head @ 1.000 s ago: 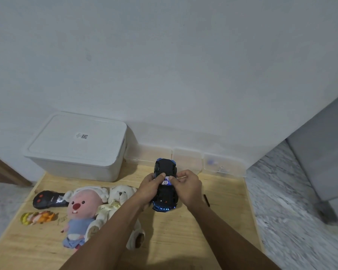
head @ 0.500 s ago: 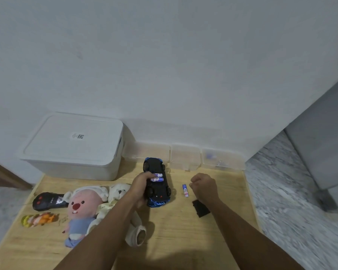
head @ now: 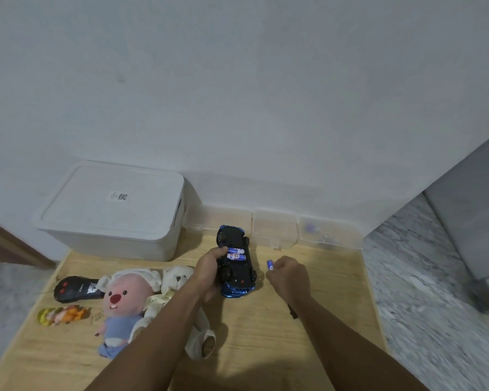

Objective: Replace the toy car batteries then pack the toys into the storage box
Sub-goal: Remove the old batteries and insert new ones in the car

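Left hand [head: 209,266] grips the upturned toy car [head: 236,262], nose toward the person; right hand [head: 288,275] pinches a battery [head: 270,264].

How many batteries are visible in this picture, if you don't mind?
3: two batteries sit in the upturned toy car, and one battery is at the right hand. Others may be hidden.

A plain white plastered wall [head: 266,94] rises behind the light wooden bench [head: 266,334]. Grey marbled stone floor [head: 435,306] spreads to the right, where a grey cabinet side [head: 474,221] stands. The light is soft and even.
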Demonstrator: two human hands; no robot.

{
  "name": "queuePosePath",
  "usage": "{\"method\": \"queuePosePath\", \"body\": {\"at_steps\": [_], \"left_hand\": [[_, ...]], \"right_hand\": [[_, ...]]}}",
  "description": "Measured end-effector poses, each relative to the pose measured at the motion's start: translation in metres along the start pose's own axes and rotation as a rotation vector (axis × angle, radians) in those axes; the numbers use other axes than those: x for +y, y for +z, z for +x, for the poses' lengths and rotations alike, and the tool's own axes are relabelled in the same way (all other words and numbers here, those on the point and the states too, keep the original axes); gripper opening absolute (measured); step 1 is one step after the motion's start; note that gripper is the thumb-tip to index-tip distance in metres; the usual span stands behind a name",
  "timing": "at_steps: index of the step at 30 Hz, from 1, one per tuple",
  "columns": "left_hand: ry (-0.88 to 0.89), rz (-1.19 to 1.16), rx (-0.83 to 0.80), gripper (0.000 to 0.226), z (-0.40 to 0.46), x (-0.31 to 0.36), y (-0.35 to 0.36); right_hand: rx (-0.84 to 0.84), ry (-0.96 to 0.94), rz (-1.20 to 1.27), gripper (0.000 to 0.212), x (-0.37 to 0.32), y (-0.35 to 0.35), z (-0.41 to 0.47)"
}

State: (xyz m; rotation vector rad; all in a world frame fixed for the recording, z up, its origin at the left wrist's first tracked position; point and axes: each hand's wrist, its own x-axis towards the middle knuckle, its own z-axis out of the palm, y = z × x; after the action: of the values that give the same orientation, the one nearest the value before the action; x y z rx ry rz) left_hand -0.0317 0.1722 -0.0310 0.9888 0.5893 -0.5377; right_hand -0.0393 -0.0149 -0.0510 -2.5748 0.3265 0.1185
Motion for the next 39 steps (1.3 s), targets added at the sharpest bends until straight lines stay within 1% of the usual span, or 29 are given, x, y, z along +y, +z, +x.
{"method": "queuePosePath", "body": {"at_steps": [2,4,5,8,11,13,16,20,22,25,30,34,36,39], "left_hand": [[0.021,-0.018,-0.003,0.036,0.0,0.002,0.0],[0.037,-0.014,-0.008,0.036,0.002,0.002,0.001],[0.043,-0.004,-0.007,0.036,0.003,0.001,0.001],[0.053,0.02,-0.004,0.036,0.005,-0.001,0.006],[0.061,0.036,-0.022,0.037,0.005,-0.002,0.011],[0.065,0.047,-0.036,0.036,0.004,-0.002,0.014],[0.083,0.051,-0.054,0.033,0.004,-0.002,0.014],[0.103,0.05,-0.074,0.032,0.004,-0.002,0.015],[0.114,0.05,-0.077,0.033,0.004,-0.003,0.016],[0.135,0.048,-0.066,0.031,0.005,-0.005,0.019],[0.177,0.11,-0.018,0.029,0.008,-0.005,0.018],[0.178,0.14,0.021,0.03,0.009,-0.007,0.018],[0.176,0.153,0.033,0.03,0.011,-0.009,0.018],[0.17,0.183,0.047,0.028,0.012,-0.013,0.018]], "right_hand": [[0.033,-0.036,0.187,0.009,-0.007,-0.005,0.004],[-0.045,-0.052,0.321,0.005,-0.017,-0.014,0.007],[-0.092,-0.103,0.338,0.006,-0.022,-0.018,0.008],[-0.151,-0.305,0.242,0.013,-0.038,-0.029,0.004],[-0.189,-0.389,0.101,0.019,-0.047,-0.031,0.001],[-0.162,-0.433,0.026,0.021,-0.048,-0.031,0.0],[-0.088,-0.422,0.099,0.022,-0.049,-0.033,-0.002],[-0.057,-0.247,0.251,0.016,-0.049,-0.032,-0.004],[-0.001,-0.219,0.269,0.014,-0.049,-0.031,-0.007],[0.082,-0.291,0.162,0.019,-0.049,-0.029,-0.018],[0.044,-0.455,-0.085,0.046,-0.049,-0.03,-0.037],[0.058,-0.598,-0.24,0.052,-0.04,-0.03,-0.042],[0.034,-0.62,-0.31,0.056,-0.035,-0.029,-0.041],[-0.049,-0.599,-0.38,0.076,-0.036,-0.03,-0.048]]}}
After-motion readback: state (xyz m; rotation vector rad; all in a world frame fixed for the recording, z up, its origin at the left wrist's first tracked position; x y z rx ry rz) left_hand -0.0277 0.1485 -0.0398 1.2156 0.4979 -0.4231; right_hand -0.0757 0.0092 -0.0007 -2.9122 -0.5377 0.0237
